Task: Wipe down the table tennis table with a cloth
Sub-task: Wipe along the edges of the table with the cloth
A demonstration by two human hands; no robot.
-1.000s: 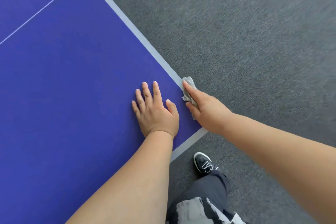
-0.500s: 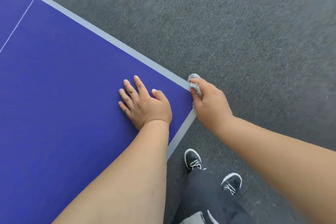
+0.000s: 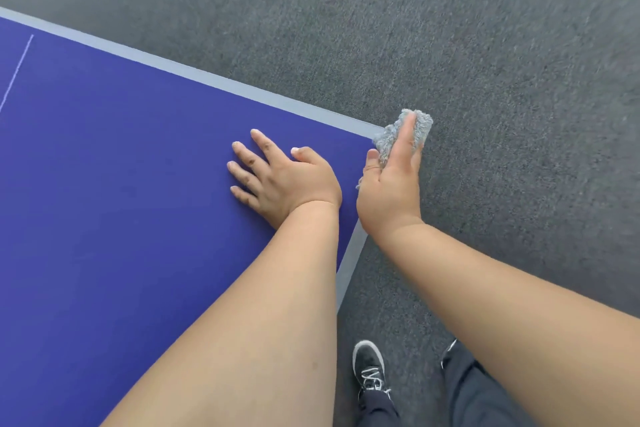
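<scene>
Surface: flat blue table tennis worktop (image 3: 121,184) fills the left side of the view, w/ a pale grey edge band (image 3: 207,74) along its far & near-right sides. The 2 bands meet at a corner near mid-frame. 1 thin white line (image 3: 17,71) crosses the blue at far left. Room: dark grey short-pile carpet floor (image 3: 485,80) covers everything beyond the worktop, top & right.

L hand (image 3: 287,180) lies palm-down on the blue, just inside the corner. Its fingers (image 3: 263,142) are straight & spread, thumb out to the side, holding nothing. The forearm runs back over the worktop toward the camera.

R hand (image 3: 391,194) is at the corner itself, beside the L hand but not touching it. It grips a small fluffy grey cloth (image 3: 389,140): index finger (image 3: 409,139) laid straight along the top, thumb (image 3: 372,158) on the worktop side, other fingers hidden under the cloth. The cloth sits right at the corner tip, most of it past the edge over carpet. Can't tell if it presses on the edge band.

Bottom of view: 1 black lace-up shoe w/ white sole (image 3: 369,367) on the carpet, next to a dark trouser leg (image 3: 485,399).
</scene>
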